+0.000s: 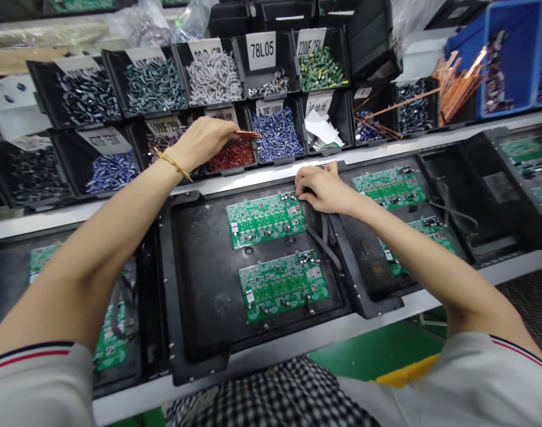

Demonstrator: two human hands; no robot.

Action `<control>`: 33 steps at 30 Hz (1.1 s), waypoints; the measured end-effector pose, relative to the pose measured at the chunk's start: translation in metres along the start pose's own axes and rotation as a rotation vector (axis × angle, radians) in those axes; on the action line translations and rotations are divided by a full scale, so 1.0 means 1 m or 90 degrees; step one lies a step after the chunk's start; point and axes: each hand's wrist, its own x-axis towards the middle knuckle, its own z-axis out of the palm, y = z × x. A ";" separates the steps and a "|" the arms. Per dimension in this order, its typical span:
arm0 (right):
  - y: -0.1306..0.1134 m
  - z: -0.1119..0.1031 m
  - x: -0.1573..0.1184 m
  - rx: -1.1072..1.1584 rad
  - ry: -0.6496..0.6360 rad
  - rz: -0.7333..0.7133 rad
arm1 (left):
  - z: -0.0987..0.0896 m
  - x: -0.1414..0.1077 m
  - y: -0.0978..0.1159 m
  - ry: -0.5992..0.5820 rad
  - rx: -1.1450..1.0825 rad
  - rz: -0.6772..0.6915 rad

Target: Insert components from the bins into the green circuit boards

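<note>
Pinched in the fingers of my left hand (206, 141) is a thin copper-coloured strip (249, 134), held above a bin of small red components (232, 155). My right hand (323, 188) is closed, fingertips down at the top right corner of the upper green circuit board (266, 219); whatever it grips is hidden. Below that board lies a second green circuit board (283, 284). Both boards rest in a black tray (200, 296) and carry small components along their edges.
Behind the tray stand rows of black bins holding blue capacitors (279, 133), white parts (214, 77) and green-yellow capacitors (322, 68). Copper strips (460, 86) stick up at the right beside a blue crate (513, 59). Neighbouring trays hold more boards (389, 187).
</note>
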 end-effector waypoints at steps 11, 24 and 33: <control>-0.008 0.000 -0.004 -0.012 0.020 0.007 | 0.003 0.005 -0.001 0.186 0.125 0.216; -0.076 -0.003 0.062 0.801 0.334 0.167 | 0.057 -0.073 -0.002 0.047 -0.152 0.079; -0.075 -0.002 0.033 0.344 0.340 0.047 | 0.008 -0.096 0.006 0.264 -0.375 -0.048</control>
